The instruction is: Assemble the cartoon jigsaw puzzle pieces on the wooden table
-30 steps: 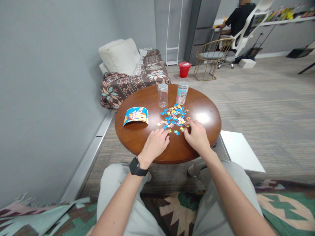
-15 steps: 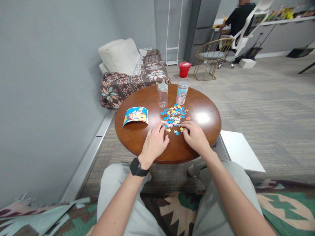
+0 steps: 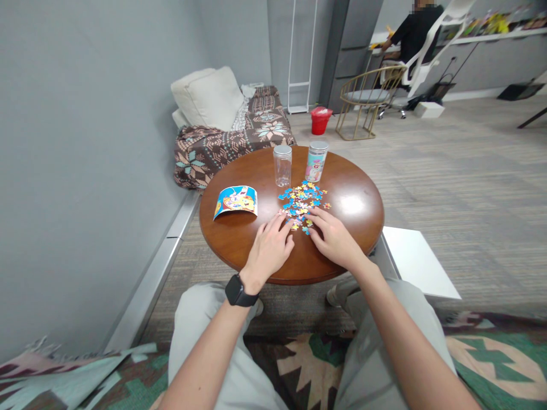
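Jigsaw Pieces (image 3: 302, 196) Lay Heaped on a Round Wooden Table (image 3: 354, 236)

A seated person's bare hands worked in from the near edge of the glossy brown top, where the blue, yellow and pink pieces spread loosely around the middle. The left hand (image 3: 268, 246), palm down and unclenched, reached the pile's near left side with its fingertips; a black smartwatch (image 3: 240, 290) circled that wrist. The right hand (image 3: 333, 234) came in from the near right, its fingers extended and its thumb set apart, at the pile's near right side. Neither hand was closed in a fist (whether a piece was caught beneath a fingertip could not be told).

Beyond the pieces, toward the far edge, two silver-lidded containers stood upright and apart: a clear jar (image 3: 282, 169) on the left and a jar with a colorful label (image 3: 315, 166) on the right. A curved picture sheet (image 3: 237, 199) with a blue background sat toward the left edge, clear of the pile.

Past the far edge stood a couch (image 3: 235, 142) draped in patterned cloth, a red bin (image 3: 320, 121) and a gold-framed chair (image 3: 370, 97), while a person in a black top (image 3: 416, 34) sat in the background.
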